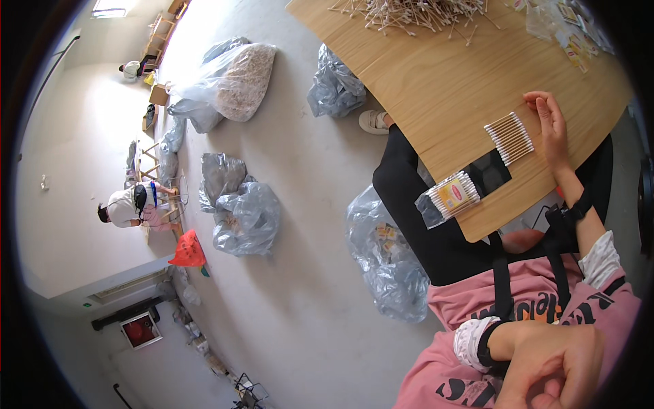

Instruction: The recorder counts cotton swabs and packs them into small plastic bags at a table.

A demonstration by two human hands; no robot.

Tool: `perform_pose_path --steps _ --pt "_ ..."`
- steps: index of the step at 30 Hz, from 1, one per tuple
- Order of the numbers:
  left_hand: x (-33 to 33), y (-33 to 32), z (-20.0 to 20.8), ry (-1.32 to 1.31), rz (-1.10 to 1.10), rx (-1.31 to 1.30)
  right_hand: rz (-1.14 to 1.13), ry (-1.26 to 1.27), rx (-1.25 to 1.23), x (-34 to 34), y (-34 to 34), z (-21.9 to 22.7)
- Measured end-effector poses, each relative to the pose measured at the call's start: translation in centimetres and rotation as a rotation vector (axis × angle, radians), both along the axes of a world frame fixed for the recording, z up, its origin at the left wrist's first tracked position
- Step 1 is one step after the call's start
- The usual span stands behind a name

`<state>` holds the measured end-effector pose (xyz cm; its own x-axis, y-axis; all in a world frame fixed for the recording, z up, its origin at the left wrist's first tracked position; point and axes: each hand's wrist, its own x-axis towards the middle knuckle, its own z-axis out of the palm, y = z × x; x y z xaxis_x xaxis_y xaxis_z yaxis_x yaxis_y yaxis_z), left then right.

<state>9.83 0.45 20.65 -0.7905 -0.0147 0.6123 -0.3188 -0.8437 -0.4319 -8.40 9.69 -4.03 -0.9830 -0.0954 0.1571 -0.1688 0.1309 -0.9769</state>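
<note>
My right hand (553, 129) is on the wooden table (409, 75), fingers loosely bent and apart, with nothing visible in them. Just left of it lies a flat row of cotton swabs (509, 138). Beside the row is a black rectangular patch (487, 174), whose kind I cannot make out. At the table's near-left edge lies a pack of cotton swabs (455, 193) with a yellow and red label, partly in a clear sleeve. My left hand (560, 361) is raised close in front of my chest, fingers curled; what they hold, if anything, is hidden.
A heap of loose cotton swabs (415, 10) covers the table's far side. Clear labelled packets (569, 34) lie at its far right. Large plastic bags (245, 82) stand on the floor; another bag (388, 259) is beside my leg. A person (129, 204) works farther left.
</note>
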Motion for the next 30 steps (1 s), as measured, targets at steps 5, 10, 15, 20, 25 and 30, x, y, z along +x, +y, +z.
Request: perform_pose_path --steps 5,10,15,20,25,30 --pt "-0.4 0.4 0.3 -0.053 -0.006 -0.063 -0.035 0.009 0.010 -0.2 1.0 0.9" --pt "-0.8 0.5 -0.1 0.023 -0.052 -0.041 -0.042 -0.005 -0.007 0.2 0.3 0.9" --pt "-1.0 0.6 -0.2 0.054 -0.004 -0.066 -0.051 -0.015 -0.020 0.1 0.7 0.3" --pt "-4.1 -0.2 -1.4 0.297 -0.024 -0.177 -0.072 0.006 -0.025 -0.1 1.0 1.0" --pt "-3.8 -0.6 -4.3 0.105 0.445 -0.836 -0.118 0.037 0.120 0.5 -0.2 0.6" --pt "-5.6 -2.9 -12.7 -0.453 1.143 -2.441 -0.096 -0.053 -0.023 1.2 0.0 1.6"
